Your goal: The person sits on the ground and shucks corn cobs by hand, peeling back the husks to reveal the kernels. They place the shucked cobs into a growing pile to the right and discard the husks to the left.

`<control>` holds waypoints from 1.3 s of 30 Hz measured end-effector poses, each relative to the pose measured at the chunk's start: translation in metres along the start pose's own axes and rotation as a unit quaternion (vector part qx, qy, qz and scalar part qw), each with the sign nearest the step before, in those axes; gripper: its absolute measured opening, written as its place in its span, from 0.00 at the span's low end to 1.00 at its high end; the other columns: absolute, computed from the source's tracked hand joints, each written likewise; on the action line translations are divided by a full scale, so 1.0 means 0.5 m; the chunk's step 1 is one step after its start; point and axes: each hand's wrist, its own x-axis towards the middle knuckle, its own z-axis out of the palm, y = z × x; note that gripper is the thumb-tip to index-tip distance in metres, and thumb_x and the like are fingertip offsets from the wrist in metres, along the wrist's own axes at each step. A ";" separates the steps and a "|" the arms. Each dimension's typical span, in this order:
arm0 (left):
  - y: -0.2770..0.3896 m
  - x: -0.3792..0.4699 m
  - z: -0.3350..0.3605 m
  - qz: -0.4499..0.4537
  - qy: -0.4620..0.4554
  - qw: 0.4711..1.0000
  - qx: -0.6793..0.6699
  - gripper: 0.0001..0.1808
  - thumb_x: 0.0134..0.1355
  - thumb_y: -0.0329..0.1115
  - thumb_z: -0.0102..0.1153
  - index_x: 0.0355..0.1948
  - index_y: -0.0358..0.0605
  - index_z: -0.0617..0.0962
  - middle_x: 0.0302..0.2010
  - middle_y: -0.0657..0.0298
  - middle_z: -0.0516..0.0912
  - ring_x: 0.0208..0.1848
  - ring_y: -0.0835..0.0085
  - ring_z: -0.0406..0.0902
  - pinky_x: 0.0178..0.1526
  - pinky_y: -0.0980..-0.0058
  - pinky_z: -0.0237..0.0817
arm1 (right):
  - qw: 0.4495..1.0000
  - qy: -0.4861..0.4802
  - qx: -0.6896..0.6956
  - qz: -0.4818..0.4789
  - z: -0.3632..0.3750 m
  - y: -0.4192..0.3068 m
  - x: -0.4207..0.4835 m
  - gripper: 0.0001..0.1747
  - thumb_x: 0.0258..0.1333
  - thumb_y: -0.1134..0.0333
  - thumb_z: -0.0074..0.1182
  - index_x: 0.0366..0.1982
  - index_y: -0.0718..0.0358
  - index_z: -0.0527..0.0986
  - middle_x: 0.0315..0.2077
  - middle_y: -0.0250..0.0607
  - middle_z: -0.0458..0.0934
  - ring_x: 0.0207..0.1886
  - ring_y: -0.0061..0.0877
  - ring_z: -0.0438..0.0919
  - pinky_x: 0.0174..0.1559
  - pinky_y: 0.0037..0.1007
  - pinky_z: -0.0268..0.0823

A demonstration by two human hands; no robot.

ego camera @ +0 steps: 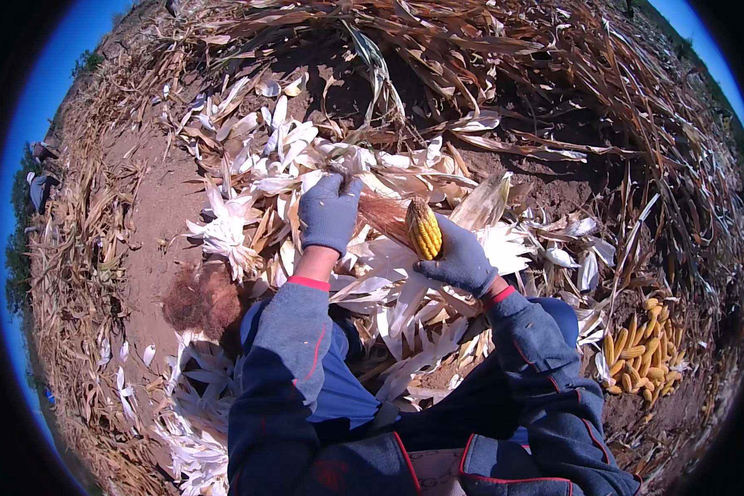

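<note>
My right hand (462,257), in a grey knit glove, grips an ear of yellow corn (425,232) around its lower part, with the browned tip pointing up. Reddish-brown corn silk (381,214) stretches from beside the ear to my left hand (328,211). That hand, gloved the same way, has its fingers closed on the silk's far end, where a dark tuft shows at the fingertips. Pale dry husks (384,266) spread beneath both hands, between my knees. The fingers of my right hand behind the ear are hidden.
Shelled-out husks (223,229) litter the soil ahead. A reddish ball of corn silk (201,301) lies by my left knee. Husked ears form a pile (645,353) at my right. Dry cornstalks (533,56) are heaped ahead and rightward. Far left, a person (40,186) is partly visible.
</note>
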 end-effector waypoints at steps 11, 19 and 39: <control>-0.069 0.016 -0.005 0.031 -0.167 0.949 0.267 0.09 0.53 0.36 0.52 0.34 0.49 0.80 0.32 0.50 0.82 0.37 0.50 0.79 0.41 0.56 0.70 | 0.995 0.008 0.056 -0.081 -0.026 -0.013 0.009 0.36 0.32 0.67 0.69 0.49 0.64 0.69 0.44 0.41 0.71 0.48 0.31 0.73 0.53 0.30 0.64; -0.123 0.052 -0.052 -0.022 -0.177 0.930 0.321 0.11 0.53 0.35 0.52 0.37 0.48 0.80 0.37 0.50 0.82 0.43 0.52 0.79 0.47 0.59 0.70 | 0.982 -0.046 0.179 0.042 -0.046 0.016 0.005 0.36 0.29 0.71 0.71 0.47 0.64 0.70 0.44 0.37 0.75 0.48 0.24 0.74 0.53 0.29 0.66; -0.644 -0.072 -0.356 -0.410 -0.020 0.880 -0.238 0.12 0.59 0.33 0.56 0.42 0.41 0.72 0.31 0.59 0.80 0.26 0.72 0.77 0.25 0.77 0.69 | 0.987 -0.058 0.098 0.116 0.017 -0.004 0.052 0.33 0.33 0.74 0.67 0.47 0.66 0.71 0.41 0.38 0.77 0.44 0.24 0.76 0.49 0.28 0.68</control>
